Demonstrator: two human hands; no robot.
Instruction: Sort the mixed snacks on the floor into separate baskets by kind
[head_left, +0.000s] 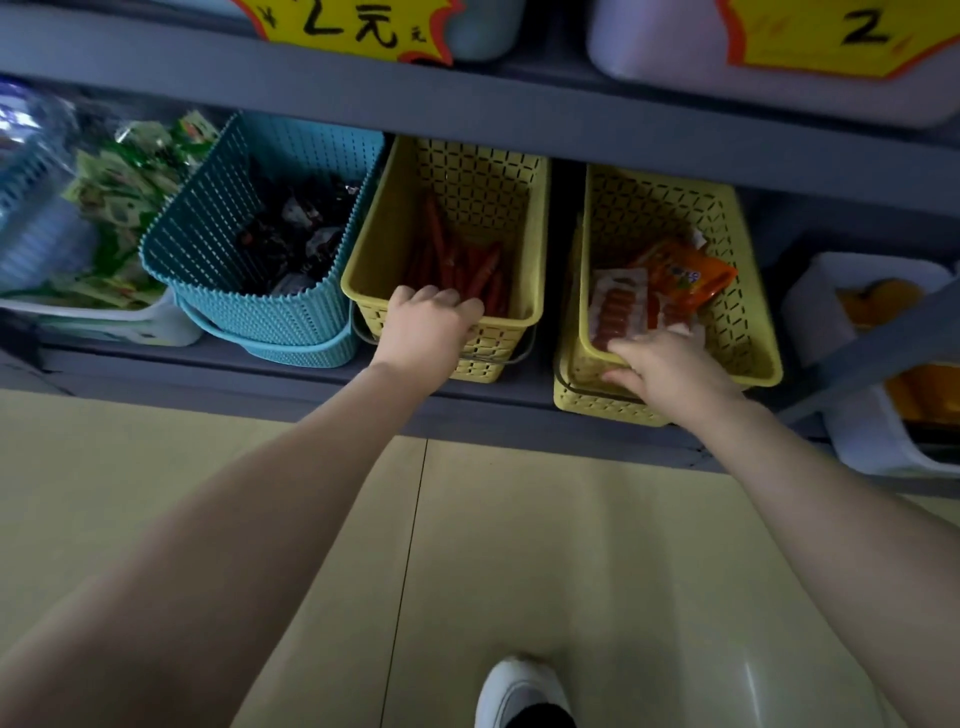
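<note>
Reaching from your head view, you have both arms stretched toward the low grey shelf (519, 119) across the pale floor (260, 493). Your left hand (427, 325) has its fingers curled over the near rim of the middle yellow basket (524, 208), gripping it; red sausage sticks (467, 265) lie along the bottom of that basket, just beyond your knuckles. Your right hand (670, 366) is at the near rim of the right yellow basket (748, 291), thumb and fingers closed on that rim, with the fingertips just beside a flat pack of small sausages (618, 306). An orange snack bag (685, 275) lies tilted beside that pack, a little farther in. This basket sits nested in a second yellow basket (597, 405) whose near wall shows under your hand.

Left of the middle basket stands a blue basket (218, 228) holding dark-wrapped snacks (296, 228). Farther left, a white bin (130, 322) holds green packets (124, 192). At the far right a white tub (810, 306) holds orange packs (878, 301), partly hidden. Yellow price signs (353, 26) hang on the shelf above. A white shoe (519, 691) shows at the near edge of the floor.
</note>
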